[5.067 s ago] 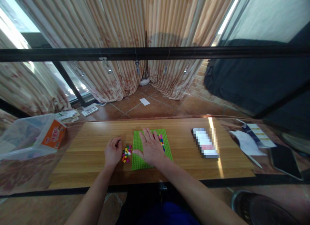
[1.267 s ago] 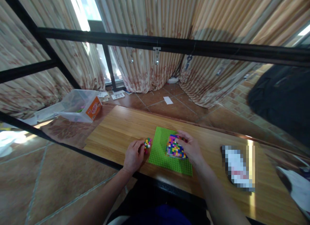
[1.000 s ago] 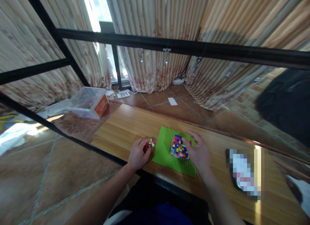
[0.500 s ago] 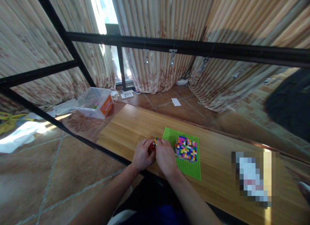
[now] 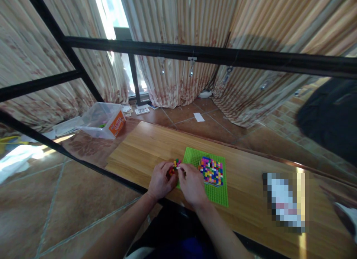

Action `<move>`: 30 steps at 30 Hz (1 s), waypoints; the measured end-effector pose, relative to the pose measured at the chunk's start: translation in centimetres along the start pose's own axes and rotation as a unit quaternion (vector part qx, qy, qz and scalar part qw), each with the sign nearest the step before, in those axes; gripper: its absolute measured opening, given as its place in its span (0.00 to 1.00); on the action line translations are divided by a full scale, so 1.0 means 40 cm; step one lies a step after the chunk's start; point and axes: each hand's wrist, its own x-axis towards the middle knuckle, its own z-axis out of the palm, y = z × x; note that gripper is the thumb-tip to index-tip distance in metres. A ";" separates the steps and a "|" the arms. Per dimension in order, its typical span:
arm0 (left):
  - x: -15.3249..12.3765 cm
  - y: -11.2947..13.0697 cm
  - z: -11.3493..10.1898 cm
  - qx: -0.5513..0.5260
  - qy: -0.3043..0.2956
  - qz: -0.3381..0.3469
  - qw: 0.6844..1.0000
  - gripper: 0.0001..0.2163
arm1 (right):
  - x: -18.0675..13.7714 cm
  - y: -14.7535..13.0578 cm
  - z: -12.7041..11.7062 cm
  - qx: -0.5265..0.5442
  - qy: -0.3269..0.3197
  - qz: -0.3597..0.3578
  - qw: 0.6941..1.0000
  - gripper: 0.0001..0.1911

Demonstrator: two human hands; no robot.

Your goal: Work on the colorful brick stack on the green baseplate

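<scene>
A green studded baseplate (image 5: pixel 196 156) lies on the wooden table (image 5: pixel 145 145). A square patch of many-coloured small bricks (image 5: pixel 211 171) covers its right part. Just left of the plate sits a small heap of loose coloured bricks (image 5: pixel 175 164). My left hand (image 5: pixel 159 180) rests on the table with its fingers curled against that heap. My right hand (image 5: pixel 192 184) lies across the plate's left edge, its fingertips pinched at the same heap. Whether either hand holds a brick is hidden by the fingers.
A clear plastic box with an orange label (image 5: pixel 103 120) stands beyond the table's left end. A blurred-out flat object (image 5: pixel 284 200) lies on the table at the right. Black frame bars (image 5: pixel 195 54) cross in front. Curtains hang behind, papers lie on the tiled floor.
My right hand left the coloured brick patch and came left to the loose heap, meeting my left hand there. The patch has grown since the earliest frame.
</scene>
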 end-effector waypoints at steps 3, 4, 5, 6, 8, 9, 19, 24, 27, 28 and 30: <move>-0.001 -0.001 0.001 0.005 0.000 -0.006 1.000 0.14 | -0.031 0.009 -0.063 0.092 0.051 0.034 0.994 0.11; -0.001 -0.001 0.001 0.007 0.001 -0.007 1.000 0.14 | -0.040 0.020 -0.084 0.113 0.063 0.055 0.990 0.11; -0.001 -0.002 0.002 0.007 0.003 -0.008 1.000 0.14 | -0.048 0.035 -0.105 0.128 0.075 0.081 0.986 0.12; -0.001 -0.002 0.002 0.008 0.004 -0.010 1.000 0.14 | -0.054 0.054 -0.125 0.135 0.091 0.112 0.980 0.13; 0.000 -0.003 0.002 0.009 0.006 -0.012 1.000 0.13 | -0.056 0.102 -0.160 0.139 0.118 0.154 0.971 0.15; 0.000 -0.003 0.001 0.009 0.006 -0.012 1.000 0.13 | -0.053 0.129 -0.173 0.140 0.131 0.165 0.968 0.16; 0.000 -0.012 0.006 0.011 0.013 0.000 1.000 0.12 | 0.022 0.310 -0.159 0.185 0.090 0.194 0.959 0.19; 0.000 -0.012 0.006 0.015 0.007 -0.005 1.000 0.12 | 0.027 0.311 -0.148 0.179 0.086 0.186 0.962 0.18; 0.001 -0.007 0.005 0.014 0.011 -0.012 1.000 0.12 | 0.028 0.311 -0.149 0.177 0.081 0.191 0.962 0.18; 0.002 -0.005 0.004 0.014 0.011 -0.014 1.000 0.12 | 0.030 0.311 -0.150 0.178 0.079 0.192 0.962 0.17; 0.002 -0.004 0.003 0.014 0.011 -0.016 1.000 0.12 | 0.033 0.309 -0.153 0.181 0.072 0.193 0.962 0.17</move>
